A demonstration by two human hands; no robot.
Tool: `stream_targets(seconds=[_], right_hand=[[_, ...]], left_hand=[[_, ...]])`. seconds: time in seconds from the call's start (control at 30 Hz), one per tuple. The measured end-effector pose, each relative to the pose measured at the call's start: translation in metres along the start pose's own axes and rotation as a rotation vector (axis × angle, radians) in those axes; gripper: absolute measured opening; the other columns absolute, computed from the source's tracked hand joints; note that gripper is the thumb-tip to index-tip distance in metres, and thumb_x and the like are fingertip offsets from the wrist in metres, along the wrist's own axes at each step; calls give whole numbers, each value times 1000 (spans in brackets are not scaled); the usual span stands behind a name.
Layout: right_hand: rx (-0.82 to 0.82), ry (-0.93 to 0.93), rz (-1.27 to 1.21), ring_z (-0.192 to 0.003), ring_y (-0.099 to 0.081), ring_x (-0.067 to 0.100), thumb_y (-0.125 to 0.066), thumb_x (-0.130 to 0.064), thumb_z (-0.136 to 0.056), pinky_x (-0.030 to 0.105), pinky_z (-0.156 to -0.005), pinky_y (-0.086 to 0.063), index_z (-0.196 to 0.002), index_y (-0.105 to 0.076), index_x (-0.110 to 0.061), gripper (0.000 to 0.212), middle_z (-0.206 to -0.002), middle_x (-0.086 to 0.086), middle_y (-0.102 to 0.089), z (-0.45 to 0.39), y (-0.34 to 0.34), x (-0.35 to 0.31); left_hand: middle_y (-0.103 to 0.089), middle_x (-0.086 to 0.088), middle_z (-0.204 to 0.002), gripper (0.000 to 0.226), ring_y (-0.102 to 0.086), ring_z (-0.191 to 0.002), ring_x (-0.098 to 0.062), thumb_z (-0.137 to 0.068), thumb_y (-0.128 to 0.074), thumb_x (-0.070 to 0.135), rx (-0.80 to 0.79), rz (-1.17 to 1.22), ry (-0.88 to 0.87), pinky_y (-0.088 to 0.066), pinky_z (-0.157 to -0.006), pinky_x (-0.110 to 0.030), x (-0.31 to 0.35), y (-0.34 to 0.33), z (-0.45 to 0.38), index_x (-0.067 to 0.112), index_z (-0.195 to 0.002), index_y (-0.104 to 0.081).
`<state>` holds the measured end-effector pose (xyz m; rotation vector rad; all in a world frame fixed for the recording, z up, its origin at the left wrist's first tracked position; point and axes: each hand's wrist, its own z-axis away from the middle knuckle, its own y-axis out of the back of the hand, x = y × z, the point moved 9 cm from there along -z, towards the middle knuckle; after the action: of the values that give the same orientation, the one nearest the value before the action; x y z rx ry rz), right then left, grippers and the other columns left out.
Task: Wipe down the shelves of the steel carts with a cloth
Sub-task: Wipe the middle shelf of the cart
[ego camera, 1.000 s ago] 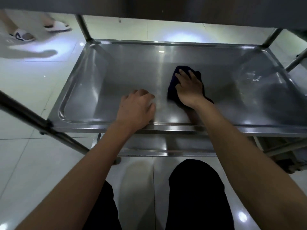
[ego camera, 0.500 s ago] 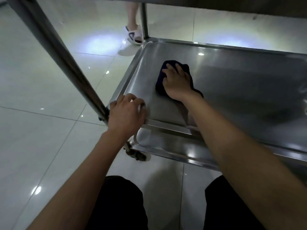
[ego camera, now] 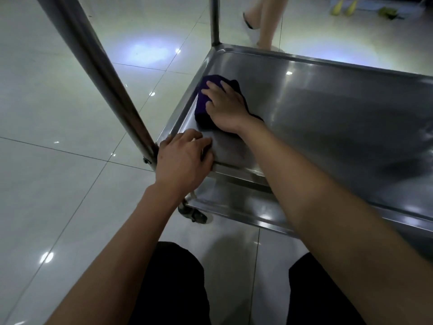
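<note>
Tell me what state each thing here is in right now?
cloth: bunched, flat on the shelf by its left wall
right hand: fingers spread, pressing the cloth
left hand: curled over the shelf's near corner rim
shelf: bare steel, shiny
wheel: on the floor

Dk purple cloth [ego camera: 203,106], silver shelf [ego camera: 328,118]

dark blue cloth [ego camera: 203,106] bunched flat at frame centre, on shiny steel cart shelf [ego camera: 339,118], against its left wall
</note>
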<state>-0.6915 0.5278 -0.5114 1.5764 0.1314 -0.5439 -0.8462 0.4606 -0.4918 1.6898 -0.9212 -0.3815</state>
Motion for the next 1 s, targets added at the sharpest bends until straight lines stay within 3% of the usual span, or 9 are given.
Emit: stream_targets(seconds=[0.3, 0.47, 0.67, 1.0], right_hand=[[53, -89, 61, -153, -2, 20, -26, -31, -104, 39, -123, -8, -156, -28, -24, 52, -167, -7, -9, 82, 20, 52], [118, -123, 84, -153, -7, 24, -29, -30, -105, 40, -123, -10, -155, -31, -21, 51, -166, -4, -15, 128, 33, 82], [201, -232, 91, -152, -14, 27, -34, -27, -104, 40, -123, -14, -152, -38, -20, 49, -164, -2, -23, 193, 62, 146], [251, -351, 122, -151, -17, 27, -33, -20, -104, 41, -123, -16, -151, -39, -18, 47, -163, 2, -27, 296, 99, 208]], left_hand=[[-66, 1, -109, 33, -57, -108, -26, -97, -44, 35, -90, -33, 53, -41, -99, -48, 27, -4, -7, 20, -100, -73], [-65, 3, -106, 30, -56, -103, -23, -91, -43, 32, -122, 56, -15, -40, -90, -41, 82, -15, -18, 19, -95, -69], [-63, -4, -125, 36, -55, -116, -28, -90, -52, 29, -173, 172, -112, -41, -97, -42, 154, -30, -25, 18, -121, -68], [-58, -6, -134, 38, -50, -122, -29, -96, -49, 30, -270, 162, -282, -38, -98, -42, 250, -42, -17, 18, -129, -63]])
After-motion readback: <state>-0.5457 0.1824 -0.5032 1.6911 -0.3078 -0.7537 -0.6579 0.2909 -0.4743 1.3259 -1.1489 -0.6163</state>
